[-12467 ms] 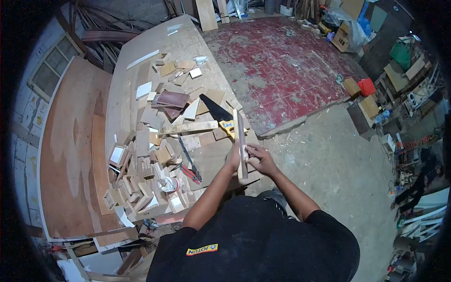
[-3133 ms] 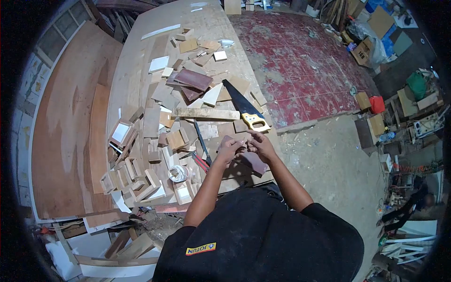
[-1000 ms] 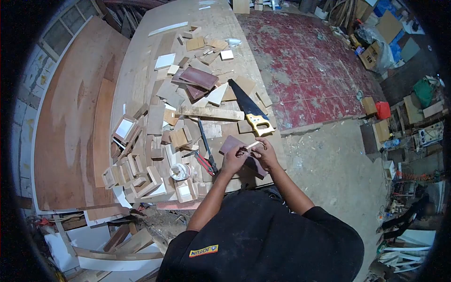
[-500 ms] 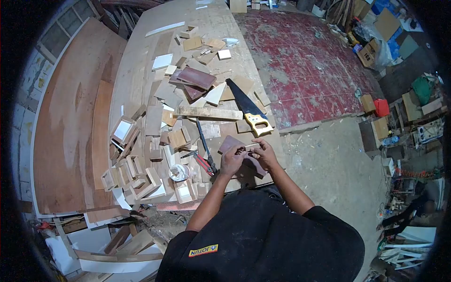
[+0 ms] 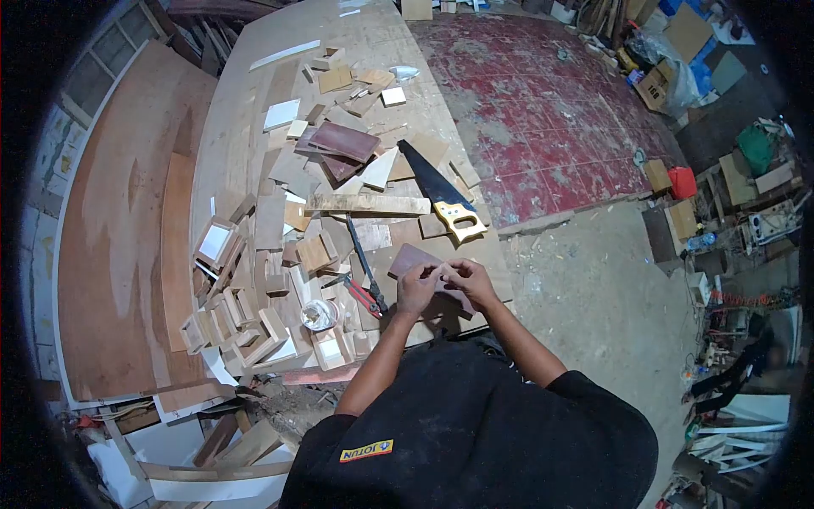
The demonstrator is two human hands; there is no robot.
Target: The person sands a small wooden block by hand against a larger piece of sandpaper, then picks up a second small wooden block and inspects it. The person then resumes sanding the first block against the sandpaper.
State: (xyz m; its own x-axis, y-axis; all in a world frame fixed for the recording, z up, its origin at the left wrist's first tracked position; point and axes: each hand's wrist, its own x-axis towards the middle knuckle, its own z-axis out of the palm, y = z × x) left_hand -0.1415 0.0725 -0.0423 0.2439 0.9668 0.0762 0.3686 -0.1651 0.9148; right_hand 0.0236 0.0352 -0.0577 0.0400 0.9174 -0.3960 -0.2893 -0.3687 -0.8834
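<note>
Maroon board (image 5: 409, 257), one: now flat on the tabletop (image 5: 494, 267) beneath your fingers; earlier, a board stood edge-up between your hands. Pale stick, one: formerly jutting from your fingers, now indistinct there. Your left hand (image 5: 417, 290) and right hand (image 5: 471, 280): fingertips now drawn together.

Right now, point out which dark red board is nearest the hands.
The board beneath the left hand and right hand; the other red boards overlap beyond the long wooden bar.

Long wooden strip (image 5: 369, 204) between saw (image 5: 437, 182) and pliers (image 5: 365, 297).
</note>
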